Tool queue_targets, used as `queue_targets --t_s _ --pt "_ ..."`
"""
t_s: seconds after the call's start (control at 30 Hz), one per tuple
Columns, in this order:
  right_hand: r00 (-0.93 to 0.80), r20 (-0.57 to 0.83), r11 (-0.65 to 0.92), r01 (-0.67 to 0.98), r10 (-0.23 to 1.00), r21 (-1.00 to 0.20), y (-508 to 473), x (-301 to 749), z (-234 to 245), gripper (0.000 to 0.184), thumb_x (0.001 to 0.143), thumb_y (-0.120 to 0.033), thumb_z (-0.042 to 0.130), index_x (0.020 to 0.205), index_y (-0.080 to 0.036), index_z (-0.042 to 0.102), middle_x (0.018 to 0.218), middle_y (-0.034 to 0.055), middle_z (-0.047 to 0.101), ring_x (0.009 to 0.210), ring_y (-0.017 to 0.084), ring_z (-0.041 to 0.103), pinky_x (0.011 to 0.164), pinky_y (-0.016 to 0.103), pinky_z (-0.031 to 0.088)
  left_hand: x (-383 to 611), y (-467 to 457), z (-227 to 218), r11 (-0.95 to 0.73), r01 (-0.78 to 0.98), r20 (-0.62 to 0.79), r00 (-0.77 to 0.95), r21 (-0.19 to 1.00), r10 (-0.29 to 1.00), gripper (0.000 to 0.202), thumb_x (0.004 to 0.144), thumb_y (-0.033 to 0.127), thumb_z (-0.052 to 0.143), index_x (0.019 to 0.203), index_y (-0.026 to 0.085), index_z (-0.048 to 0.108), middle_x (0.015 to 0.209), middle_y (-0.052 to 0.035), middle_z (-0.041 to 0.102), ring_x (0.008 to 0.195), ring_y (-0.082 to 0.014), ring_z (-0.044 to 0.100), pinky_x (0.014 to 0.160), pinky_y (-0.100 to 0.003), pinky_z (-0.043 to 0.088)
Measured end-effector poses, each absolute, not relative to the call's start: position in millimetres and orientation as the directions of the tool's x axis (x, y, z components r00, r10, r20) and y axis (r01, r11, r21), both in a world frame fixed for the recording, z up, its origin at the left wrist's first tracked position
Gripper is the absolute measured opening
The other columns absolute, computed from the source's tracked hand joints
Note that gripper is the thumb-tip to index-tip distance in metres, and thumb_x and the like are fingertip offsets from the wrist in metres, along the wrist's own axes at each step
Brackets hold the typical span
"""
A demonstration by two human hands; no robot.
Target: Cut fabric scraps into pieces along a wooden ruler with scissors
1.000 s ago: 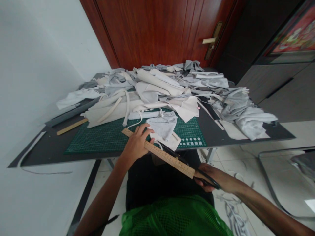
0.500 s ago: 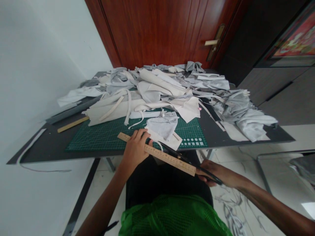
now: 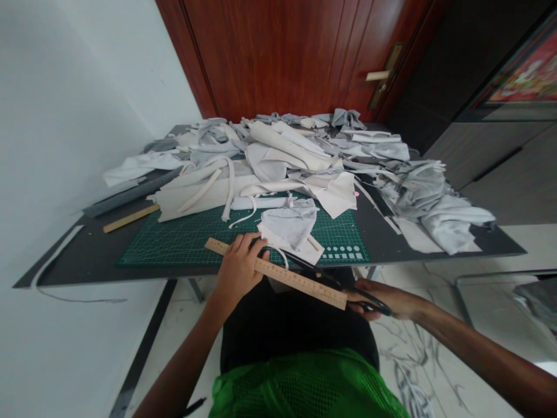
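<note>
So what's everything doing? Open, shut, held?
Left hand: resting on the ruler.
Right hand: gripping the scissors.
Long black-handled scissors: held, blades' opening hard to tell.
Light wooden ruler: slanted, over the mat's edge.
Green grid cutting mat: partly covered by white fabric scraps.
Reddish-brown wooden door: shut.

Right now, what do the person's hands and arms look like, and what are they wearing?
Both forearms are bare, with no sleeves or gloves on the left hand or the right hand. Below them, a green mesh top shows, with black clothing beyond it.
</note>
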State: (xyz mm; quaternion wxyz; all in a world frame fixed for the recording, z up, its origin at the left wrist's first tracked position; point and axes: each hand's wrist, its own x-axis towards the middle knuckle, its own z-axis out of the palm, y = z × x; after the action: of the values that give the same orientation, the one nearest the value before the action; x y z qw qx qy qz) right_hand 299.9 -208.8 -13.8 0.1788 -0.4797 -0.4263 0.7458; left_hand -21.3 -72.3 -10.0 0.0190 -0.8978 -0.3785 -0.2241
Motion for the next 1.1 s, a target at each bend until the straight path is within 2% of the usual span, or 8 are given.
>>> queue_targets --t_s 0.23,0.53,0.73,1.1 --pt "-0.491 -0.561 -0.523 0.229 0.666 -0.821 -197.7 295.5 -1.6 0.066 0.082 -0.08 0.065 0.061 -0.018 0.053 0.042 -0.0086 0.039 0.037 0.004 0.029 0.039 0.022 0.015 -26.2 -73.8 -10.5 -0.737 0.663 0.39 0.649 0.131 0.653 0.03 0.101 0.032 0.057 0.126 0.017 0.065 0.131 -0.0163 0.063 0.119 -0.0351 0.057 0.099 -0.052 0.052" --pt "-0.471 -0.537 -0.543 0.137 0.7 -0.829 -205.3 280.0 -9.9 0.065 0.085 -0.078 0.061 0.063 -0.018 0.051 0.044 -0.0093 0.038 0.037 0.003 0.027 0.038 0.022 0.013 -24.5 -75.2 -8.8 -0.725 0.676 0.401 0.632 0.131 0.663 0.027 0.104 0.031 0.052 0.122 0.017 0.065 0.129 -0.0159 0.063 0.117 -0.0339 0.057 0.099 -0.051 0.052" --pt "-0.47 -0.539 -0.507 0.207 0.699 -0.837 -199.8 281.2 -5.5 0.065 0.089 -0.078 0.056 0.064 -0.019 0.051 0.042 -0.0096 0.038 0.036 0.003 0.026 0.038 0.021 0.014 -23.4 -76.4 -10.3 -0.717 0.681 0.417 0.615 0.149 0.67 0.027 0.104 0.029 0.052 0.123 0.016 0.065 0.128 -0.0147 0.064 0.118 -0.0333 0.057 0.1 -0.05 0.051" --pt "-0.452 -0.516 -0.434 0.279 0.728 -0.857 -193.6 280.9 -7.4 0.065 0.09 -0.076 0.058 0.062 -0.018 0.049 0.049 -0.0086 0.037 0.041 0.003 0.028 0.039 0.02 0.016 -20.3 -77.8 -12.4 -0.696 0.7 0.447 0.578 0.158 0.683 0.028 0.1 0.025 0.054 0.125 0.017 0.065 0.128 -0.0133 0.066 0.117 -0.0327 0.058 0.102 -0.049 0.051"
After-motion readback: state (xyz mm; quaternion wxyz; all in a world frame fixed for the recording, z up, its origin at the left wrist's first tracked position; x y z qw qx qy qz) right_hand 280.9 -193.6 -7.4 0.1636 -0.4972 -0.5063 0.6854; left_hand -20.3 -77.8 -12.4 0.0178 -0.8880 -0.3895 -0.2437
